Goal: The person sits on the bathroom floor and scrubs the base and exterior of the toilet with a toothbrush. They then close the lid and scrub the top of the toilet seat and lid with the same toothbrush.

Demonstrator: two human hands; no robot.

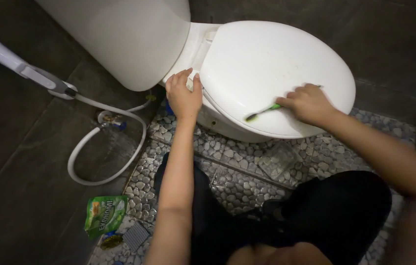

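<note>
A white toilet with its lid (267, 64) down fills the upper middle of the head view. My right hand (308, 103) is closed around a green toothbrush (264, 111) whose dark bristle end rests on the lid's front part. My left hand (183, 93) grips the toilet's left rim beside the seat hinge, fingers curled over the edge. The white cistern (129, 34) stands behind it. My dark-clothed knees are below, close to the bowl.
A white hand-held bidet sprayer (26, 68) with a looping white hose (105, 142) hangs on the dark tiled wall at left. A green sachet (105, 213) and a small grey scrub pad (135, 236) lie on the pebble-tiled floor (237, 186). A clear plastic piece (277, 159) lies under the bowl.
</note>
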